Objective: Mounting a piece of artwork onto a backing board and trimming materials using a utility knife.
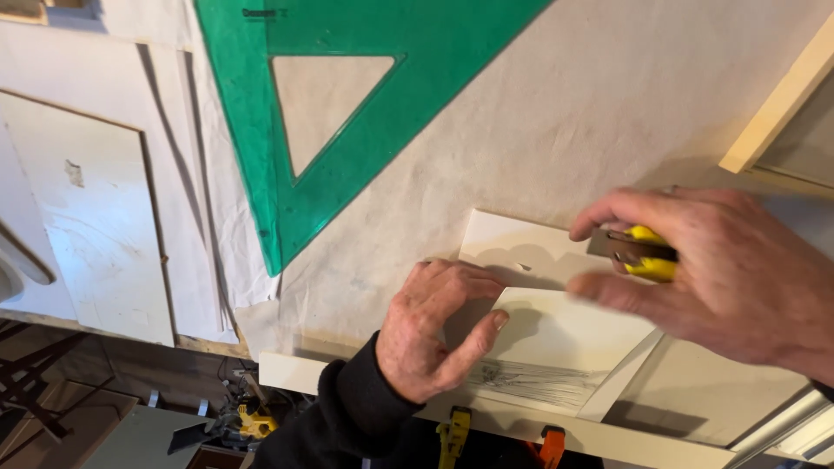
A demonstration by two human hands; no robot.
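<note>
- The white card [556, 334] lies flat on the cloth-covered surface [556, 113], near its front edge, with a pencil sketch [530, 382] along its lower margin.
- The left hand [434, 334] presses down on the card's left side, fingers [473, 343] spread and curled, thumb stretched out across the sheet. It pins the card rather than grips it.
- The right hand [721, 278] hovers over the card's upper right corner, its fingers clamped on a yellow utility knife [638, 252]; the grey blade end points left, toward the other hand. This hand is blurred, so the blade tip itself cannot be made out.
- Judged risk: the left thumb lies close to the line the blade points along; a slip or a stroke run too far could reach it.
- Judged risk: no straightedge lies against the card, so a freehand cut may wander into the sketch.
- Judged risk: the cloth underneath is soft and creased; the card could shift under one-sided pressure, and the blade could score the cloth.
- The green transparent set square [347, 113] lies well apart, up the surface, unused.
- A pale wooden strip [782, 95] crosses the upper right corner.
</note>
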